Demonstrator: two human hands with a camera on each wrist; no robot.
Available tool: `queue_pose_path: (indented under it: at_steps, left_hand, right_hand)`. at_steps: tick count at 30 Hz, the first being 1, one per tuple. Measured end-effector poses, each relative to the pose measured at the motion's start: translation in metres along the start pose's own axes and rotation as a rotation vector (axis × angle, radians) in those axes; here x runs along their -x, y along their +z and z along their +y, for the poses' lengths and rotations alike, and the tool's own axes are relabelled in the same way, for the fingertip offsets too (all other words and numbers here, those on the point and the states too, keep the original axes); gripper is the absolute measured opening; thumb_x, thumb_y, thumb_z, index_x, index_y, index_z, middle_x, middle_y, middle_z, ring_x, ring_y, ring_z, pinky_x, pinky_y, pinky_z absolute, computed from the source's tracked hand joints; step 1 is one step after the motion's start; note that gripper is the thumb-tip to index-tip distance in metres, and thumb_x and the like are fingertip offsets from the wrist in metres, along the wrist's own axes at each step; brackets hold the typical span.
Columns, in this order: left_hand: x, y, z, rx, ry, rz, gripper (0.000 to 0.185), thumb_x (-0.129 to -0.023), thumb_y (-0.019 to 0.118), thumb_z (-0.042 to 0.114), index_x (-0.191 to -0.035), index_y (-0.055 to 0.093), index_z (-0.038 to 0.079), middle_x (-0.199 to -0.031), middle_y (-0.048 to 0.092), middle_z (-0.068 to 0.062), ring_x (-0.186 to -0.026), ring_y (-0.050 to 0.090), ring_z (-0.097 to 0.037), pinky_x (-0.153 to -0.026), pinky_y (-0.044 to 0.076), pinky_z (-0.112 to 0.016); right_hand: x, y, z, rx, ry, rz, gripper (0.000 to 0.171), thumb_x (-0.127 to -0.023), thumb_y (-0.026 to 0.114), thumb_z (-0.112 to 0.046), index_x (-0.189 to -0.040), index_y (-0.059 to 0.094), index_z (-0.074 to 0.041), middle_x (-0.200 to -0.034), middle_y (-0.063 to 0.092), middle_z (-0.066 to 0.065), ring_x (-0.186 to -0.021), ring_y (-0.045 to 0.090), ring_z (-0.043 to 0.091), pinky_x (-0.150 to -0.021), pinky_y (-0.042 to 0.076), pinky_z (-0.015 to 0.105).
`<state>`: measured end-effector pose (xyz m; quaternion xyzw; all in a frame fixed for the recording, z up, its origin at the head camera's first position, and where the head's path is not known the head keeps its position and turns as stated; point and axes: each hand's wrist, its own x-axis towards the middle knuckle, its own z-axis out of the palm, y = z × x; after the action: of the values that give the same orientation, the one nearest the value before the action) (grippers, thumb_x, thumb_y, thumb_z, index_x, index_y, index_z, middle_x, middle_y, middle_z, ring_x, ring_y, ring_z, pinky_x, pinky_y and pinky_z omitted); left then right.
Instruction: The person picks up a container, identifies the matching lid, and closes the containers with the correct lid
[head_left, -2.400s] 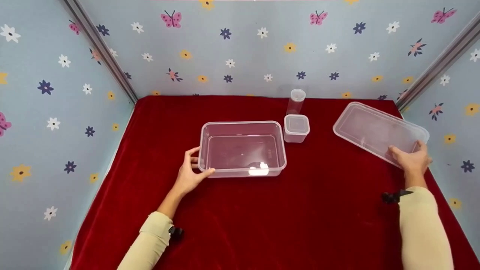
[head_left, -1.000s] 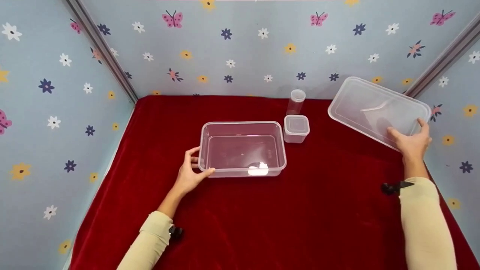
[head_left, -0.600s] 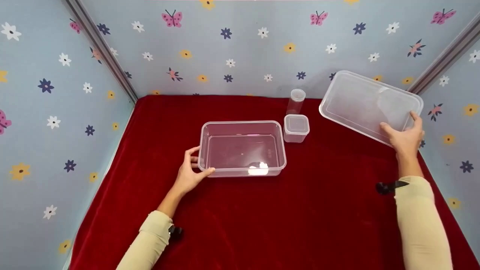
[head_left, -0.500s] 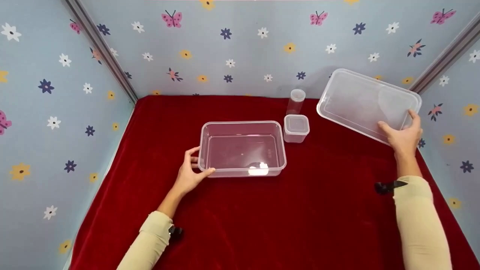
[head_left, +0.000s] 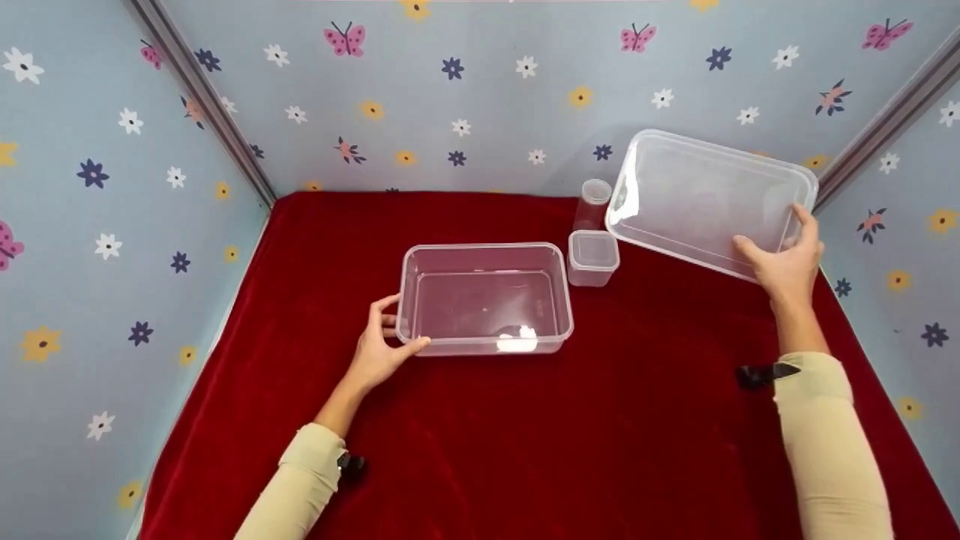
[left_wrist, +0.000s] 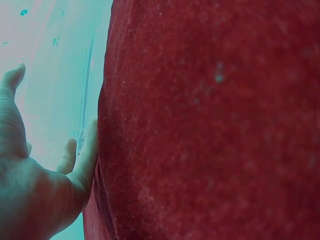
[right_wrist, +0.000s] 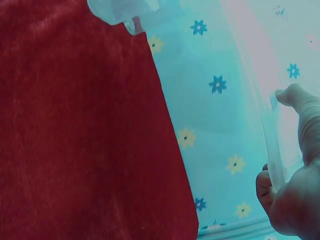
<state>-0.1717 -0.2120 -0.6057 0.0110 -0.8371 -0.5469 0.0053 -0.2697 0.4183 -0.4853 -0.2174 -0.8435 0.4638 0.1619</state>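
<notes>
- My right hand (head_left: 780, 262) grips the clear lid (head_left: 705, 199) by its near right corner and holds it tilted in the air, above the red cloth (head_left: 525, 435).
- My left hand (head_left: 379, 349) holds the left near corner of the open container (head_left: 484, 296), thumb on the front wall.
- The container stands on the cloth, just beside a small square box (head_left: 592, 257).

Right hand (head_left: 780, 262) lifted clear lid (head_left: 705, 199) off cloth, carried it leftward
</notes>
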Motion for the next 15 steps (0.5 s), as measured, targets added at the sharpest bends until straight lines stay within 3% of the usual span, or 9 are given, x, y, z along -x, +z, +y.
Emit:
queue_pose_path:
  at_steps: [6, 15]
  left_hand:
    - [0.001, 0.0, 0.001, 0.016, 0.002, -0.005, 0.096, -0.088, 0.096, 0.024, -0.167, 0.042, 0.021, -0.133, 0.068, -0.022, -0.118, 0.073, -0.038, -0.103, 0.057, -0.044]
    - [0.001, -0.001, 0.001, 0.015, 0.007, -0.004, 0.096, -0.088, 0.097, 0.024, -0.167, 0.042, 0.021, -0.132, 0.068, -0.023, -0.117, 0.073, -0.038, -0.104, 0.056, -0.045]
  right_hand:
    - [0.006, 0.009, -0.009, -0.007, -0.07, 0.013, 0.103, -0.087, 0.095, -0.037, -0.173, 0.039, -0.039, -0.119, 0.035, -0.019, -0.113, 0.037, 0.001, -0.096, 0.038, 0.026]
    - [0.016, 0.021, -0.019, -0.037, -0.174, 0.031, 0.102, -0.085, 0.097, -0.029, -0.172, 0.044, -0.033, -0.119, 0.038, -0.018, -0.11, 0.037, 0.0, -0.093, 0.036, 0.025]
